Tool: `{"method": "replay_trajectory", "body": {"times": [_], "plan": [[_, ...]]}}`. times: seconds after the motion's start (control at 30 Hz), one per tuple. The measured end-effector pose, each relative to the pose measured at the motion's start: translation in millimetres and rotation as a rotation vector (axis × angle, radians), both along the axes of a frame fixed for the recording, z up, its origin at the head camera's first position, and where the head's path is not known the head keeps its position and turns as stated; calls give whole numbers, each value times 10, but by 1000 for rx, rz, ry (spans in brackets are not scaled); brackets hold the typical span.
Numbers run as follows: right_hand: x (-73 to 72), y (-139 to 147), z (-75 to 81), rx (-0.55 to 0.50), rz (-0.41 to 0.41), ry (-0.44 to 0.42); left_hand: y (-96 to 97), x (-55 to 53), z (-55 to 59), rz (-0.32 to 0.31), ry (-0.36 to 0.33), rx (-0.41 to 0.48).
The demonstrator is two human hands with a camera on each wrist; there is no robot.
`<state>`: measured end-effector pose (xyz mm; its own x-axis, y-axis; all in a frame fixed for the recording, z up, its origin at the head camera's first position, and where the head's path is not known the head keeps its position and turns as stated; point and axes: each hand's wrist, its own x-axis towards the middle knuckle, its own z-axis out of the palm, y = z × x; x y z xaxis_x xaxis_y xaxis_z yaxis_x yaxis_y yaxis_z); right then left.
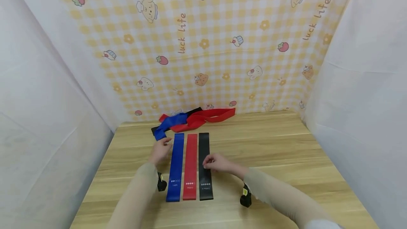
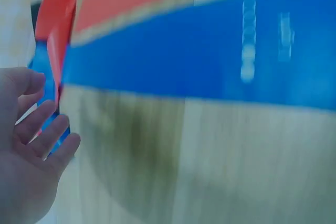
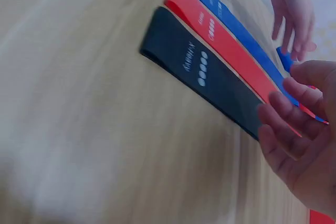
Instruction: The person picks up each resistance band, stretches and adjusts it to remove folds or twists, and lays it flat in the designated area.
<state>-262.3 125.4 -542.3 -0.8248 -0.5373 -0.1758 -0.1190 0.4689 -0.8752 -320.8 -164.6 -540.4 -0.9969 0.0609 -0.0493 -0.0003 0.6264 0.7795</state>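
Observation:
Three flat resistance bands lie side by side on the table: a blue one [image 1: 175,169] marked Light, a red one [image 1: 190,165] marked Heavy, and a black one [image 1: 205,183] marked X-Heavy. My left hand [image 1: 161,150] is beside the far end of the blue band, its fingers loosely bent and holding nothing. Over the middle of the black band is my right hand [image 1: 217,162]; the right wrist view shows its fingers [image 3: 286,106] relaxed and spread, with nothing held. Behind the row lies a loose pile with red bands [image 1: 210,116], blue bands [image 1: 173,121] and black parts.
The wooden table [image 1: 270,144] ends at a yellow checked cloth [image 1: 203,63] behind the pile. White cloth walls [image 1: 359,80] stand at left and right. Each wrist carries a small black camera [image 1: 245,197].

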Motion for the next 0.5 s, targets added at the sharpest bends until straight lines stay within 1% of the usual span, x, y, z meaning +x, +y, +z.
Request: {"method": "replay_trajectory", "body": {"times": [0.07, 0.13, 0.17, 0.27, 0.3, 0.33, 0.4, 0.5], "plan": [[-79, -48, 18, 16, -17, 44, -104, -18, -35, 22, -4, -35], [-145, -106, 18, 36, -43, 77, -188, -35, -73, 24, -6, -64], [-176, -139, 14, 43, -54, 94, -218, -43, -85, 16, 0, -73], [-261, -248, 0, 47, -80, 117, -273, -52, -116, -25, 43, -139], [-284, -288, -4, 51, -85, 116, -279, -49, -121, -32, 63, -171], [-310, -329, -8, 46, -85, 119, -283, -47, -127, -39, 67, -202], [-352, -413, -7, 40, -81, 124, -288, -41, -131, -51, 57, -264], [-405, -527, -15, 48, -81, 123, -295, -45, -149, -60, 6, -350]]}}
